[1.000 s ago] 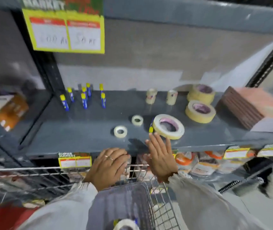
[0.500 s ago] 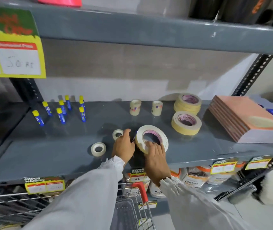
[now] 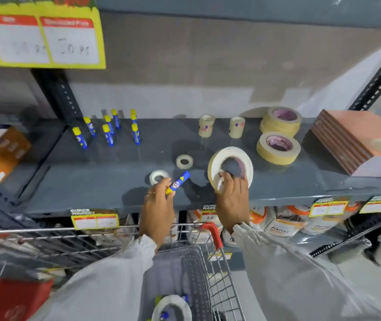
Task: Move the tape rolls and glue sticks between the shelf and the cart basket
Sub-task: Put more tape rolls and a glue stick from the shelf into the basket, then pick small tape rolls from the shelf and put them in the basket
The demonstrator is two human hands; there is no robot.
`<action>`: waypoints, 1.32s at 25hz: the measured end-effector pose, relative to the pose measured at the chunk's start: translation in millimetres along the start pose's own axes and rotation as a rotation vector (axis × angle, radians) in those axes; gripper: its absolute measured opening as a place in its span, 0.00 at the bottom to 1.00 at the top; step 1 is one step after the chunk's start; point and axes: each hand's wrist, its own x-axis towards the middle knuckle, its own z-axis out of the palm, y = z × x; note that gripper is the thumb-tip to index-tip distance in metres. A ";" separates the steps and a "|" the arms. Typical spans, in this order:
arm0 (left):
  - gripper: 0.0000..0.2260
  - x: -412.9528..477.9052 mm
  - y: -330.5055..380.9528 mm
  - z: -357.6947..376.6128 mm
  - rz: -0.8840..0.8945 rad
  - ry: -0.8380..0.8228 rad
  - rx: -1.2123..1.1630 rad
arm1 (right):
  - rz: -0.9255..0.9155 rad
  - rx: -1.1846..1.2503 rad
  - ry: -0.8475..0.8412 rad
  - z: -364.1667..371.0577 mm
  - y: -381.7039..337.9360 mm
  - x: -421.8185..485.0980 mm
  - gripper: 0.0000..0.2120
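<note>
Left hand: the left hand (image 3: 157, 212) is reaching over the front edge of the shelf (image 3: 106, 181), and its fingers are pinching a glue stick (image 3: 177, 183) by the yellow end, so the blue end is pointing up and to the right.
Right hand: the right hand (image 3: 232, 200) is gripping a large tape roll (image 3: 230, 166); the fingers are hooking into the hole of the roll and are pressing on its lower rim.
Large tape roll: it is standing tilted on its edge on the shelf, with its open face looking toward the camera.
Small tape rolls: one small roll (image 3: 157, 176) is lying flat just beside the left fingertips, and another small roll (image 3: 184, 161) is lying flat a little behind it.
Other glue sticks: a group of glue sticks (image 3: 108, 129) is standing upright at the back left of the shelf.
Other tape: two narrow rolls (image 3: 221, 125) are standing at the back, and to their right a stack of wide rolls (image 3: 280, 121) and one single wide roll (image 3: 278, 147) are lying flat.
Cart basket: the cart basket (image 3: 198, 269) is sitting below the hands, and a tape roll (image 3: 172, 306) is lying inside it at the bottom edge of the view.
Sleeves: both arms are wearing light sleeves (image 3: 300, 279).
</note>
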 end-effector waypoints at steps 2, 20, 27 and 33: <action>0.11 -32.1 -32.4 -19.4 0.236 -0.002 0.231 | -0.134 0.009 0.013 -2.2 -21.6 -12.0 0.26; 0.16 -233.6 -205.8 27.6 -0.853 -0.373 0.104 | -0.035 -0.065 -1.192 97.0 -24.4 -258.4 0.22; 0.21 -226.4 -195.9 -17.6 -0.787 -0.777 0.283 | -0.123 0.113 -1.107 58.9 -43.5 -225.4 0.27; 0.22 -119.0 -127.2 -75.6 0.214 -0.608 0.541 | -0.479 0.195 -0.378 20.5 -81.3 -105.6 0.17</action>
